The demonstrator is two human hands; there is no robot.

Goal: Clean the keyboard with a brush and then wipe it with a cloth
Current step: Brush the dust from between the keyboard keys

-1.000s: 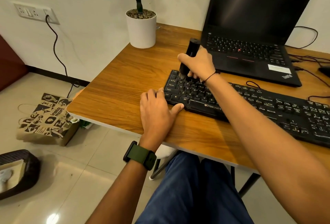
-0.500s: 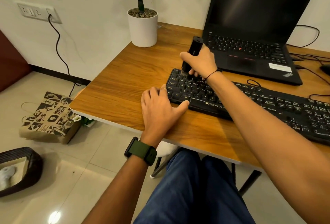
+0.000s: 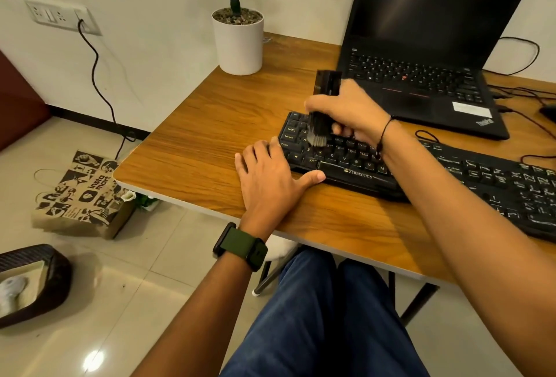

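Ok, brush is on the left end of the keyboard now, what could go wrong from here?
1. The left hand only rests flat against the corner of the keyboard; harder strokes could slide it along the desk.
2. The right hand works the brush close to the open laptop; swept dust may land on its keys.
3. No cloth is in view, so the wipe step could stall.

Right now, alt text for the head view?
A right hand grips a black brush, bristles on the left end of a black keyboard, while the left hand rests flat at its corner on a wooden desk. An open laptop stands behind.
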